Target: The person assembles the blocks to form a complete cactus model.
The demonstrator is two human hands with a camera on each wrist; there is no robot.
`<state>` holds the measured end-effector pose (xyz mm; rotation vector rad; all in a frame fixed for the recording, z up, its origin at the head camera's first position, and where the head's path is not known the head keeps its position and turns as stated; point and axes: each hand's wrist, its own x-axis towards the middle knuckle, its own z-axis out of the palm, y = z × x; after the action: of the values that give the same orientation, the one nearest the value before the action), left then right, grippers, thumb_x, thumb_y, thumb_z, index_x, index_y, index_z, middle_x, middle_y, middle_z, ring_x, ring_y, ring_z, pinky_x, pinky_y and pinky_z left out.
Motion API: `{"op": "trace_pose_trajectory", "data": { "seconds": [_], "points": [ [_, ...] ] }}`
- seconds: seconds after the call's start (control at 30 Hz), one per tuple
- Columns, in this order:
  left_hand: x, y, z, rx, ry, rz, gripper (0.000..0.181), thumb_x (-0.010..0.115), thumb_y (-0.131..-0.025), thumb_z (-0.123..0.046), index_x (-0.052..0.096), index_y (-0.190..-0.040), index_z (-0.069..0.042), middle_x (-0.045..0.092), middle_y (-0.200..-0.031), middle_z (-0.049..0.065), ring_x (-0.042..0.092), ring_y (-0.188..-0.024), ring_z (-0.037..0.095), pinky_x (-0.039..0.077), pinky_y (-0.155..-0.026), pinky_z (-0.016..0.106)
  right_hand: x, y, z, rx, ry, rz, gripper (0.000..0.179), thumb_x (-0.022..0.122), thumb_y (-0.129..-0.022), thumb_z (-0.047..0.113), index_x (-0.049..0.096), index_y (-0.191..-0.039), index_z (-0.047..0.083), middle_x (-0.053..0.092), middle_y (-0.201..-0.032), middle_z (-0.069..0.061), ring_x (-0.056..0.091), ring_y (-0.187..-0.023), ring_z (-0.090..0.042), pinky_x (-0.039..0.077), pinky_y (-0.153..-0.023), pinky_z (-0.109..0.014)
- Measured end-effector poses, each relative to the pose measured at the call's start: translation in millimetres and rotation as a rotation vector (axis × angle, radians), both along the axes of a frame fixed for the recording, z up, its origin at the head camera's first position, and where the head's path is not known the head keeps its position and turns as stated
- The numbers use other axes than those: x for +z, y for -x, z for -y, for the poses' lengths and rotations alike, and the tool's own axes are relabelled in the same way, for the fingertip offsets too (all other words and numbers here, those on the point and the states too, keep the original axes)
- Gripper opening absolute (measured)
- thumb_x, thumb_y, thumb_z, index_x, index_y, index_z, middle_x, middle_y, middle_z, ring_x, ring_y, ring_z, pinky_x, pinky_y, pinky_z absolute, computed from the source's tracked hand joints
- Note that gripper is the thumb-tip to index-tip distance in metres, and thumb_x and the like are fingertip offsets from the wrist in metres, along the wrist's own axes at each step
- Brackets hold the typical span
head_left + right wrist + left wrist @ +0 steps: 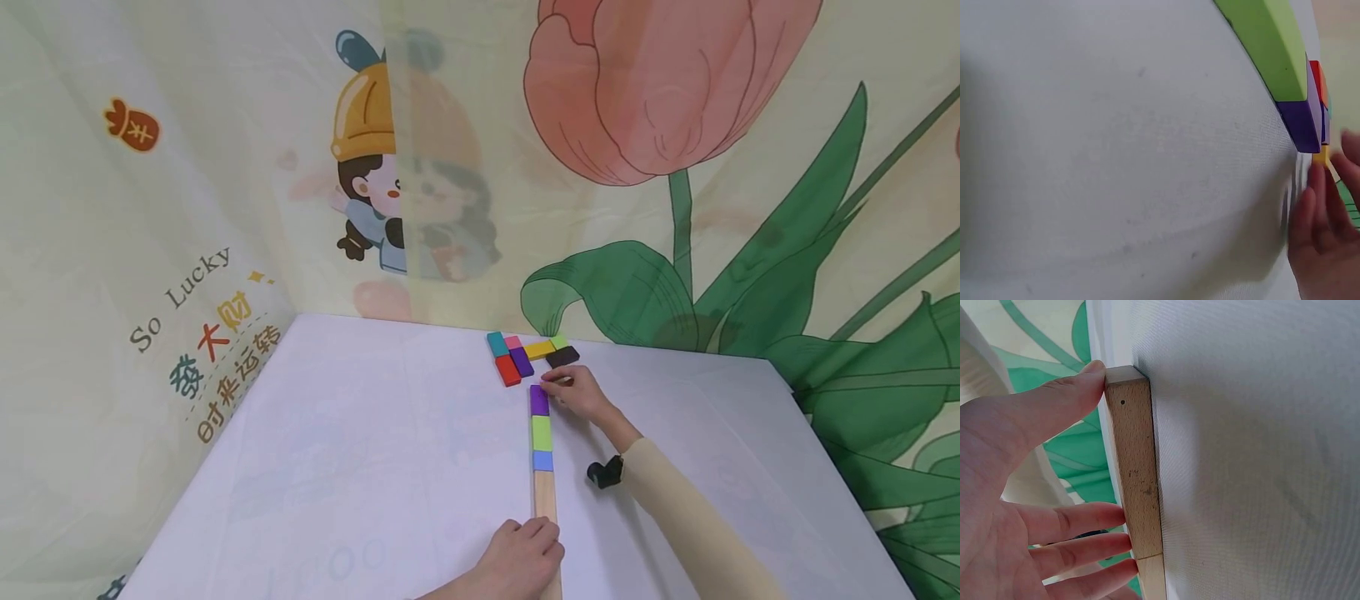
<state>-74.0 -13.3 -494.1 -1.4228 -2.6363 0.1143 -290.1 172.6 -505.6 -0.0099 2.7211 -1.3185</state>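
A straight row of blocks runs up the white table: a purple block [539, 401] at the far end, then a lime green block [542, 433], a light blue block [543, 461] and plain wooden blocks [545, 493]. At the near end my left hand [522, 553] rests on the plain wood. Its thumb touches the end of a wooden block [1135, 456], while the extended fingertips lie along its edge. My right hand [576, 393] is beside the far end of the purple block, fingers extended. No block shows between its fingertips and thumb [1350, 150].
Beyond the row lies a loose cluster, including a red block [507, 371], a teal block [497, 344], a yellow block [538, 351] and a black block [562, 357]. A printed curtain [465, 292] hangs behind the white table [360, 433].
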Motion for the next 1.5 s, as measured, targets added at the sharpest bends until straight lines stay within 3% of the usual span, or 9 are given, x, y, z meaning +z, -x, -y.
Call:
{"op": "trace_pose_trajectory", "data": {
  "seconds": [0.17,0.37,0.47,0.6,0.8,0.93,1.07,1.33,1.5],
  "points": [
    [-0.9,0.9,-0.7,-0.004,-0.006,-0.017,0.041,0.065,-0.080,-0.061,0.067,-0.101,-0.025,0.055,-0.100,-0.012,0.049,-0.094,0.000,0.036,-0.060,0.015,5.1,9.7,-4,-0.263,0.022,-0.091,0.044,0.066,-0.091,0.023,0.058,-0.125,-0.004,0.056,-0.123,-0.024,0.056,-0.110,-0.034,0.051,-0.091,-0.042],
    [-1.2,2.2,-1.4,-0.001,-0.003,0.008,0.040,0.065,-0.082,-0.058,0.067,-0.103,-0.025,0.056,-0.102,-0.012,0.050,-0.095,0.000,0.036,-0.060,0.014,4.6,23.7,-3,-0.347,-0.108,0.064,0.071,0.064,-0.091,0.039,0.042,-0.138,-0.009,0.039,-0.138,-0.030,0.049,-0.119,-0.039,0.043,-0.104,-0.049],
    [-1.4,2.8,-1.5,-0.002,0.001,0.019,0.040,0.064,-0.083,-0.058,0.067,-0.104,-0.025,0.057,-0.102,-0.011,0.051,-0.096,0.000,0.036,-0.060,0.014,5.4,26.2,0,-0.374,-0.122,0.063,0.066,0.066,-0.089,0.035,0.046,-0.134,-0.009,0.040,-0.134,-0.030,0.049,-0.115,-0.039,0.043,-0.103,-0.049],
    [-0.7,2.5,-1.8,0.001,0.015,0.034,0.042,0.062,-0.084,-0.060,0.066,-0.106,-0.025,0.057,-0.103,-0.011,0.051,-0.097,0.000,0.036,-0.060,0.014,8.2,26.0,2,-0.441,-0.007,-0.038,0.049,0.070,-0.087,0.022,0.052,-0.121,-0.009,0.050,-0.122,-0.027,0.051,-0.111,-0.036,0.046,-0.098,-0.046],
    [0.4,0.5,-2.0,0.006,0.019,0.007,0.041,0.064,-0.082,-0.059,0.067,-0.104,-0.025,0.056,-0.103,-0.012,0.050,-0.097,0.000,0.037,-0.061,0.015,17.1,17.3,-13,-0.446,0.144,-0.160,0.031,0.065,-0.089,0.010,0.060,-0.116,-0.004,0.061,-0.108,-0.024,0.062,-0.094,-0.029,0.052,-0.073,-0.027],
    [-1.6,-0.8,-1.4,0.008,-0.016,-0.078,0.033,0.068,-0.080,-0.053,0.067,-0.100,-0.026,0.056,-0.103,-0.012,0.051,-0.098,0.001,0.036,-0.060,0.015,26.5,1.6,-30,-0.326,0.142,-0.047,0.037,0.060,-0.092,0.008,0.058,-0.128,-0.001,0.055,-0.116,-0.023,0.063,-0.091,-0.023,0.052,-0.068,-0.018],
    [-3.4,-1.1,0.2,0.012,-0.034,-0.112,0.031,0.070,-0.078,-0.050,0.066,-0.097,-0.026,0.055,-0.103,-0.012,0.051,-0.099,0.001,0.035,-0.061,0.015,28.7,-25.6,-42,-0.225,0.134,0.072,0.033,0.059,-0.093,0.009,0.060,-0.124,-0.003,0.053,-0.123,-0.025,0.062,-0.098,-0.025,0.056,-0.074,-0.022],
    [-3.3,-1.4,0.7,0.006,-0.056,-0.088,0.041,0.068,-0.076,-0.061,0.065,-0.095,-0.025,0.054,-0.101,-0.012,0.051,-0.096,0.001,0.036,-0.062,0.016,27.5,-94.5,-47,-0.073,0.130,0.128,0.031,0.067,-0.089,0.008,0.063,-0.118,0.000,0.059,-0.121,-0.020,0.064,-0.092,-0.020,0.058,-0.078,-0.028],
    [-1.9,-0.6,0.0,0.009,-0.035,-0.044,0.047,0.066,-0.075,-0.064,0.064,-0.099,-0.024,0.054,-0.104,-0.012,0.051,-0.100,0.002,0.037,-0.063,0.016,23.1,-121.1,-48,-0.050,0.141,0.147,0.034,0.073,-0.085,0.012,0.065,-0.117,0.004,0.060,-0.124,-0.017,0.064,-0.085,-0.016,0.057,-0.076,-0.025]
  ]
}}
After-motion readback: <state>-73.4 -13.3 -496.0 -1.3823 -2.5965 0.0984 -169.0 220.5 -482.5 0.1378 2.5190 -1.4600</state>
